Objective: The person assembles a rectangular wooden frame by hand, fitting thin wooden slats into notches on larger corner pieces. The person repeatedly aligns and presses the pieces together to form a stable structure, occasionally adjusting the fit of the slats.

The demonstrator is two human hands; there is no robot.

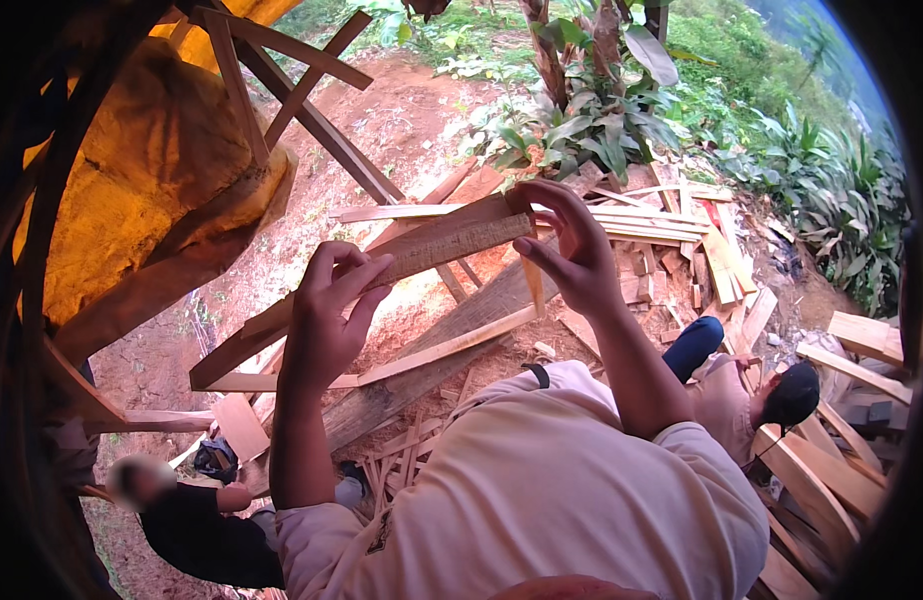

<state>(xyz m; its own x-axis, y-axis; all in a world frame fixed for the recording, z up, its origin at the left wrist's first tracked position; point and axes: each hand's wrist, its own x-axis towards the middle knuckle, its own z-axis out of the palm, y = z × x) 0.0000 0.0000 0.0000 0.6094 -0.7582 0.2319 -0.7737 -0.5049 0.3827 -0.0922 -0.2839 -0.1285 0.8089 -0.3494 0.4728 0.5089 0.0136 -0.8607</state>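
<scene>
Raised in front of my chest is a short wooden board (pixel 447 243), slanting up toward the right, with its rough-sawn narrow edge facing me. My left hand (pixel 334 298) grips it toward its lower left part, fingers and thumb along the edge. At the upper right end my right hand (pixel 574 250) has its fingers bent over the top corner and its thumb by the end face. Below the board, a thin wooden strip (pixel 447 345) runs across at a slant; whether it touches the board I cannot tell.
A thick weathered beam (pixel 407 377) lies behind the strip. Scrap wood (pixel 672 255) is piled beyond my right hand. Orange tarpaulin (pixel 132 170) and crossed timbers (pixel 302 90) stand at upper left. One person (pixel 207 525) sits lower left, another (pixel 727 405) at right beside stacked planks (pixel 817 490).
</scene>
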